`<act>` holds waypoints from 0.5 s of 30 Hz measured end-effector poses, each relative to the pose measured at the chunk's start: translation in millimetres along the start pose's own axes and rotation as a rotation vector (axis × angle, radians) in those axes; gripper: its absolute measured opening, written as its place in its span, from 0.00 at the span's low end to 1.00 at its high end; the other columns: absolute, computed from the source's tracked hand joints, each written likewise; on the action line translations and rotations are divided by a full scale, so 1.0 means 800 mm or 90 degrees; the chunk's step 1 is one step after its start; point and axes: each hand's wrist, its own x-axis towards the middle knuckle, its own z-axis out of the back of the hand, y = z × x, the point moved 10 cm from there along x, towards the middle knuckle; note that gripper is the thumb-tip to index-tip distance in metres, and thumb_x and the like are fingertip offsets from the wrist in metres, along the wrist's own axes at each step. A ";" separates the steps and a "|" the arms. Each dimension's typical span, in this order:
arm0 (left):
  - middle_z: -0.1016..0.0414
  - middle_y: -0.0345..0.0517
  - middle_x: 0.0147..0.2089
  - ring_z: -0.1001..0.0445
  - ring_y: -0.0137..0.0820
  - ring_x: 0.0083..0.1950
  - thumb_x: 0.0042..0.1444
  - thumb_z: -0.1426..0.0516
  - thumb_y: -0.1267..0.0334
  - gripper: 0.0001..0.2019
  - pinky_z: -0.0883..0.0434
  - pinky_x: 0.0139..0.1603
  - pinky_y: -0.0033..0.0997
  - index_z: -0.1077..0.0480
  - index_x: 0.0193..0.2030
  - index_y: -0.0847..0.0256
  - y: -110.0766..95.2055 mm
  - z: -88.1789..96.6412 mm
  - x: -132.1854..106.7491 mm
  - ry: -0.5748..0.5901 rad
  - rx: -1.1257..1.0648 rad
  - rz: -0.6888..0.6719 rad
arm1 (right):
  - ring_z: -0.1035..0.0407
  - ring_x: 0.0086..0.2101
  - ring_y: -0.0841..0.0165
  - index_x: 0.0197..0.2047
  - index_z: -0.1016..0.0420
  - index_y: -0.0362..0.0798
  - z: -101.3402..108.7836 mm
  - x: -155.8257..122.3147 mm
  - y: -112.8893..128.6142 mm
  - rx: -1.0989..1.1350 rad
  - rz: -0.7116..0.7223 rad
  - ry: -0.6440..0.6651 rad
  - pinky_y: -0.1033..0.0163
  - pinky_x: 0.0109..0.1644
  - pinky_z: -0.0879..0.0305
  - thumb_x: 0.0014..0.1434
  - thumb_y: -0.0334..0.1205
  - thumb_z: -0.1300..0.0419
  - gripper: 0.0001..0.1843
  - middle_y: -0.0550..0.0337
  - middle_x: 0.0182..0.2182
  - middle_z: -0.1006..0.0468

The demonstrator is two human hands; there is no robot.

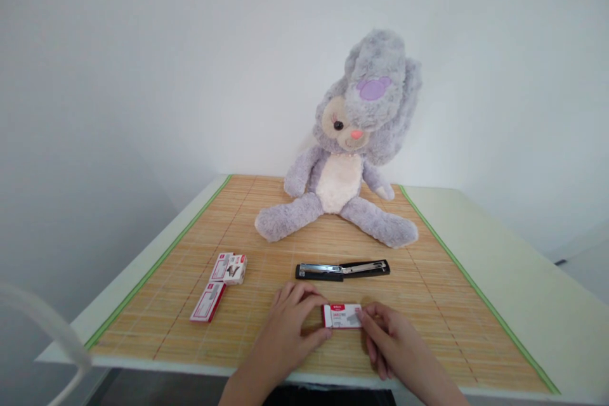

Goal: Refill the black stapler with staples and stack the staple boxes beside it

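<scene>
A small red and white staple box (341, 316) rests near the front edge of a bamboo mat (428, 292). My left hand (290, 323) pinches its left end with curled fingers. My right hand (387, 336) grips its right end, fingers bent round it. Just beyond the box lies a black stapler (342, 269), swung fully open and flat on the mat.
Several more staple boxes (223, 282) lie on the mat's left part. A grey plush rabbit (349, 158) sits at the back of the pale table (514, 273), against a white wall. A pale curved cable (52, 336) crosses the lower left corner.
</scene>
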 end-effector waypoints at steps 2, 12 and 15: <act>0.28 0.40 0.58 0.33 0.40 0.62 0.58 0.32 0.57 0.18 0.34 0.64 0.44 0.25 0.55 0.43 -0.001 0.001 0.001 0.000 -0.004 0.006 | 0.40 0.12 0.76 0.34 0.36 0.51 0.003 0.003 -0.001 -0.029 -0.006 -0.015 0.71 0.15 0.49 0.62 0.75 0.50 0.33 0.70 0.16 0.31; 0.27 0.41 0.58 0.32 0.39 0.61 0.58 0.33 0.60 0.16 0.34 0.64 0.41 0.24 0.53 0.46 0.010 0.005 -0.002 -0.012 -0.026 0.013 | 0.40 0.17 0.73 0.34 0.33 0.51 0.043 0.005 0.001 -0.159 0.022 -0.083 0.66 0.22 0.48 0.67 0.62 0.48 0.23 0.67 0.19 0.29; 0.26 0.40 0.57 0.32 0.38 0.61 0.58 0.33 0.61 0.16 0.34 0.63 0.40 0.24 0.53 0.46 0.009 0.006 -0.003 -0.015 -0.025 0.010 | 0.34 0.23 0.69 0.39 0.27 0.49 0.055 -0.001 0.034 -0.270 0.093 -0.157 0.65 0.28 0.45 0.66 0.52 0.43 0.15 0.66 0.21 0.28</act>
